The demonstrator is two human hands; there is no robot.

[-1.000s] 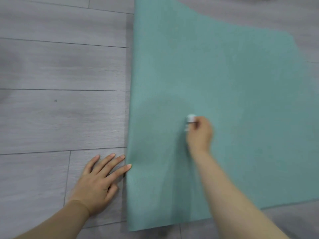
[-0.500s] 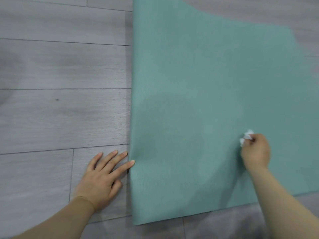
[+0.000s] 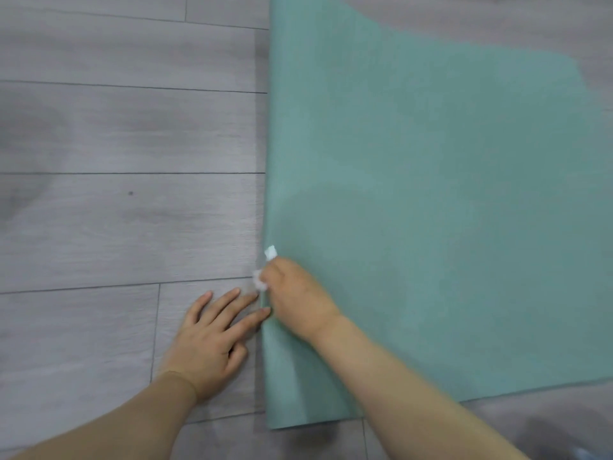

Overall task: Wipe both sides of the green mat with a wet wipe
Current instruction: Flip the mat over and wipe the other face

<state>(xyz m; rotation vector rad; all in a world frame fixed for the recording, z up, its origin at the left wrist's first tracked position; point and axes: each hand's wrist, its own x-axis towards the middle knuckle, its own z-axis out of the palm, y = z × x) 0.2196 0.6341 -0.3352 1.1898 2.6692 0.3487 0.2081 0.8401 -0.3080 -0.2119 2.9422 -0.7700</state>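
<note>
My right hand (image 3: 298, 302), low and just left of centre in the frame, clenches a balled white wipe (image 3: 265, 268) and presses it onto the left edge of the green mat (image 3: 431, 210), the wad poking out above and to the left of the knuckles. My left hand (image 3: 212, 340) lies flat on the grey plank floor (image 3: 116, 144) at lower centre, fingers straight and grasping nothing, its tips touching the mat's edge just below the wipe. The mat fills the right half of the frame, spread flat, its near edge running along the bottom right. A faintly darker patch across the middle of the mat may be dampness, though I cannot say for certain. From here I see several risks. The wipe sits right on the border, so a stroke carried further left would drag it onto the floor and pick up grit that then goes back onto the mat. My two hands are close together, and a hurried pass could knock the left fingers off the edge they are steadying, letting the mat slide or ruck up. The wad is small and bunched, so I judge it could miss strips. The underside, hidden here, remains to be done.
</note>
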